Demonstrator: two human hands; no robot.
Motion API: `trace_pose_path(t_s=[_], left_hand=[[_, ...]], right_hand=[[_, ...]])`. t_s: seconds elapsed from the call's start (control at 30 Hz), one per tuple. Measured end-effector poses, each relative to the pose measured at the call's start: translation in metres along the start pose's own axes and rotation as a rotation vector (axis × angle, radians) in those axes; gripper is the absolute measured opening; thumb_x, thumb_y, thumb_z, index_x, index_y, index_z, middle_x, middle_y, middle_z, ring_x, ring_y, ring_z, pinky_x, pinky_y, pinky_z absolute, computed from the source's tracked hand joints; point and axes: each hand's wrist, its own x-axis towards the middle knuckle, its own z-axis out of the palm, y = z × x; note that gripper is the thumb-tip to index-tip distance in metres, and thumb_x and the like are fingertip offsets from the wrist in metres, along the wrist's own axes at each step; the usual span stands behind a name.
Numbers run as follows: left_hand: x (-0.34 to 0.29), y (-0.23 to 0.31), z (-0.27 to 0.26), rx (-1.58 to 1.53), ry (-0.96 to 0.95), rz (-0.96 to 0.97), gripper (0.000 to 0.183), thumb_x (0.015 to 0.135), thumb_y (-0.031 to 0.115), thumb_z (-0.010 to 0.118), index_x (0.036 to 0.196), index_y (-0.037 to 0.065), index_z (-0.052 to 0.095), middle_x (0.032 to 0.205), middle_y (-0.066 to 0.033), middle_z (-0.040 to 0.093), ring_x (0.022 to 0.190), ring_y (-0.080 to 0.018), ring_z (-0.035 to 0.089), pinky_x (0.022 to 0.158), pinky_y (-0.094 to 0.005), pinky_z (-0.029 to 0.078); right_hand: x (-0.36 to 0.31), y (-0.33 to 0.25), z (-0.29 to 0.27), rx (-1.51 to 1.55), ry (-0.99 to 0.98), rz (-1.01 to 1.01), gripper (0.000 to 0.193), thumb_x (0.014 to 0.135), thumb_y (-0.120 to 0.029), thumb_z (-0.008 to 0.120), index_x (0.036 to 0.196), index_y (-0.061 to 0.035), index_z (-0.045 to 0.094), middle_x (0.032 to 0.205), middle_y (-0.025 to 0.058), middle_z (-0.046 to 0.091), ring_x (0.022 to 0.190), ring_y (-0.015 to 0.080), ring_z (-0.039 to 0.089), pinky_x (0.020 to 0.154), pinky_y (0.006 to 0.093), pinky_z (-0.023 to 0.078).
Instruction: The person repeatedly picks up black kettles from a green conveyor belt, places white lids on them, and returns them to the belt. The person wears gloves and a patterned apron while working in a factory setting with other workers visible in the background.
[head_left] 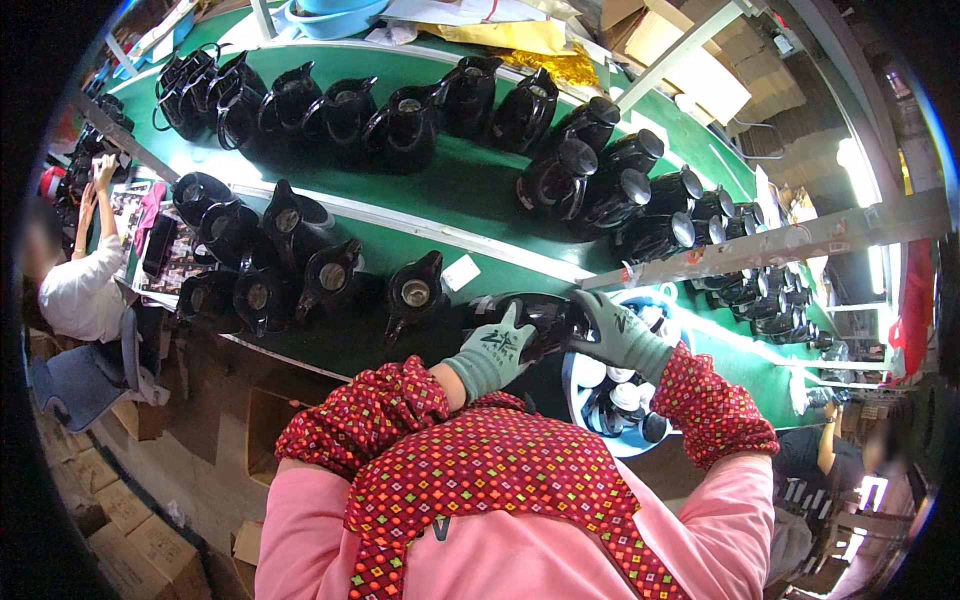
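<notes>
A black jug [545,322] lies on its side at the near edge of the bench, in front of my chest. My gloved left hand [495,352] is closed on its left part, with a finger stretched over the dark body. At the jug's right end, my gloved right hand [622,335] grips with bent fingers and thumb. Just right of it stands a light blue basin [574,388] with white and black round parts [626,397] in it. A lidless black jug [415,293] stands upright left of my left hand, next to a small white card [461,273].
Several open black jugs [330,277] stand to the left. Beyond a white rail [440,232], more jugs [405,130] line the green belt [440,190], lidded ones [563,180] at right. A metal bar [760,250] crosses at right. A co-worker [85,290] sits far left.
</notes>
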Motion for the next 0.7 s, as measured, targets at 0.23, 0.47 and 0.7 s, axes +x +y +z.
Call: trace_pose_path(t_s=[0.23,0.47,0.7], left_hand=[[0.013,-0.021,-0.009,-0.024,-0.008,0.080,0.055,0.089,0.035,0.067,0.138,0.014,0.054,0.153,-0.0301,0.034,0.129,-0.0435,0.053,0.107,-0.0482,0.045],[0.014,-0.027,-0.002,0.009,0.153,0.104,0.049,0.090,0.039,0.066,0.132,0.014,0.059,0.142,-0.0266,0.047,0.127,-0.0454,0.050,0.109,-0.0526,0.039],[-0.004,0.031,0.015,0.126,-0.038,-0.102,0.074,0.092,0.046,0.059,0.137,-0.012,0.044,0.145,-0.0412,0.035,0.134,-0.0558,0.038,0.113,-0.0505,0.036]], right_hand=[[-0.005,0.018,0.002,-0.367,0.149,-0.343,0.088,0.080,-0.043,0.076,0.151,-0.0091,0.037,0.153,0.0284,0.031,0.131,0.0469,0.044,0.106,0.0542,0.043],[0.021,0.039,0.043,-0.160,0.320,-0.340,0.087,0.076,-0.025,0.081,0.151,-0.0106,0.038,0.146,0.0273,0.038,0.125,0.0474,0.047,0.108,0.0529,0.043],[0.043,-0.021,0.042,0.050,0.536,0.126,0.046,0.092,-0.021,0.065,0.133,-0.0066,0.052,0.118,0.0244,0.050,0.100,0.0431,0.062,0.084,0.0499,0.051]])
